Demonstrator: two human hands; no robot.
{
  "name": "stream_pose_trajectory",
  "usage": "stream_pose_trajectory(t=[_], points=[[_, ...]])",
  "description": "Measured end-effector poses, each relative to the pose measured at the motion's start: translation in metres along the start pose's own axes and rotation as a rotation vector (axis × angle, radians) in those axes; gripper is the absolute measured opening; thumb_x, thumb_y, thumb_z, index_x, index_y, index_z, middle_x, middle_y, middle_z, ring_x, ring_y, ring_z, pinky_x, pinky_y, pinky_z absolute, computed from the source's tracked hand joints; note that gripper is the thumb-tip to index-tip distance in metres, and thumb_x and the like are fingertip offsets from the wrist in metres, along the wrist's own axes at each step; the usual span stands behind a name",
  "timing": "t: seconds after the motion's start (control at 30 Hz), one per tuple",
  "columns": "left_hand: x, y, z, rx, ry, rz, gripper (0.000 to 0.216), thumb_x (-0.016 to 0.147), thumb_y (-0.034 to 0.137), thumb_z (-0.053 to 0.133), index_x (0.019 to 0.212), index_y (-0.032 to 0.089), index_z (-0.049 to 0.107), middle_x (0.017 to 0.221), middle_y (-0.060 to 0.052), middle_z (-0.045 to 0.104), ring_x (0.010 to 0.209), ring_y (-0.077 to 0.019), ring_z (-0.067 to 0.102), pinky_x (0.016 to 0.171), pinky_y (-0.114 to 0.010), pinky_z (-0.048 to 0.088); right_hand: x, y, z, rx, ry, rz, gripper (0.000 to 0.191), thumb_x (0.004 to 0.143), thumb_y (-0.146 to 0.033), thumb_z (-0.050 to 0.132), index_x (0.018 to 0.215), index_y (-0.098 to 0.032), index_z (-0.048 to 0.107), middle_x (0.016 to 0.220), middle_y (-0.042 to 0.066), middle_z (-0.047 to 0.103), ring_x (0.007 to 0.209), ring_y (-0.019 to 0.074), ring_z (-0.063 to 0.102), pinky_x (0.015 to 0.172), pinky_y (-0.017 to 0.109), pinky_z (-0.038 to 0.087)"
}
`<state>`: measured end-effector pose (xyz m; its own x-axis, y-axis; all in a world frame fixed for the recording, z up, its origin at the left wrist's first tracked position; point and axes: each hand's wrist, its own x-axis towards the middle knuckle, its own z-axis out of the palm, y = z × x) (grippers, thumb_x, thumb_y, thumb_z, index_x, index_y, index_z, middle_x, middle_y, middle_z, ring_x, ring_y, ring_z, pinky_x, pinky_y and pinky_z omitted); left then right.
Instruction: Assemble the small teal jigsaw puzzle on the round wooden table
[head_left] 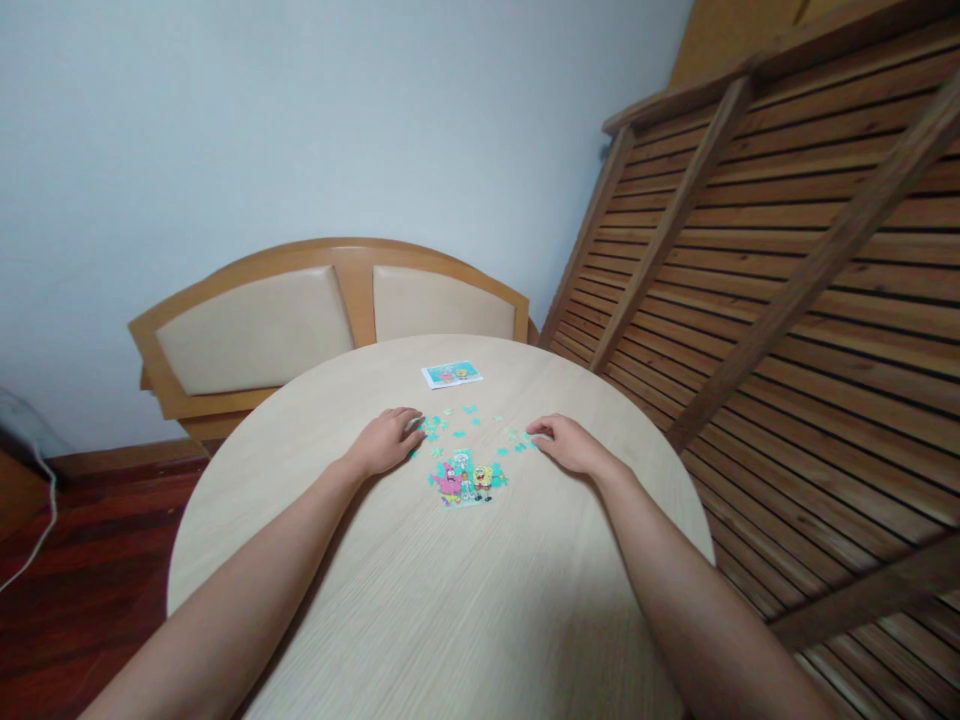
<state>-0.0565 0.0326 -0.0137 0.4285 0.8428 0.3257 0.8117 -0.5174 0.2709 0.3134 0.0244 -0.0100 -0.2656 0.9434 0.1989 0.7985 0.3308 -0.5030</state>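
Note:
A partly joined jigsaw puzzle [466, 482] with pink, white and yellow cartoon figures lies flat on the round table [480, 590]. Beyond it, loose teal puzzle pieces [460, 434] are scattered. My left hand [384, 442] rests at the left end of these pieces, fingers stretched and thumb apart, with its fingertips beside a small cluster. On the other side is my right hand [570, 443], its fingers loosely bent and apart near several pale-green pieces [520, 447]. Whether its fingertips touch a piece is too small to tell. I see nothing held in either hand.
A picture card [452, 375] showing the cartoon figures lies toward the table's far side. Behind the table stands a wooden headboard [352, 290] with cream panels against the wall. A slatted wooden frame [750, 260] leans close along the right. A white cable [52, 505] hangs at left.

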Motion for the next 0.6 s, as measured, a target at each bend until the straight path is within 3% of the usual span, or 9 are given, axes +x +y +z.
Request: stream_pose_trajectory(t=[0.33, 0.47, 0.6], points=[[0.025, 0.038, 0.022, 0.03, -0.094, 0.06, 0.054, 0.097, 0.038, 0.037, 0.145, 0.013, 0.046, 0.149, -0.014, 0.048, 0.141, -0.031, 0.04, 0.117, -0.047, 0.029, 0.002, 0.003, 0.001, -0.077, 0.012, -0.008, 0.022, 0.085, -0.023, 0.062, 0.103, -0.02, 0.075, 0.109, 0.009, 0.074, 0.102, 0.0225, 0.067, 0.092, 0.032, 0.05], [0.025, 0.041, 0.024, 0.045, -0.114, 0.083, 0.052, 0.098, 0.037, 0.035, 0.143, 0.014, 0.046, 0.147, -0.014, 0.051, 0.14, -0.0304, 0.041, 0.116, -0.049, 0.031, 0.002, 0.003, 0.0, -0.094, 0.014, -0.005, 0.023, 0.086, -0.023, 0.061, 0.104, -0.021, 0.075, 0.11, 0.009, 0.073, 0.103, 0.0224, 0.067, 0.093, 0.032, 0.05], [0.018, 0.045, 0.016, 0.063, -0.072, 0.127, 0.046, 0.095, 0.031, 0.041, 0.135, 0.013, 0.055, 0.135, -0.016, 0.061, 0.129, -0.0296, 0.054, 0.111, -0.046, 0.038, 0.0, -0.001, -0.001, -0.127, 0.004, 0.008, 0.023, 0.087, -0.024, 0.06, 0.105, -0.02, 0.074, 0.111, 0.009, 0.072, 0.103, 0.0227, 0.066, 0.092, 0.033, 0.049]])
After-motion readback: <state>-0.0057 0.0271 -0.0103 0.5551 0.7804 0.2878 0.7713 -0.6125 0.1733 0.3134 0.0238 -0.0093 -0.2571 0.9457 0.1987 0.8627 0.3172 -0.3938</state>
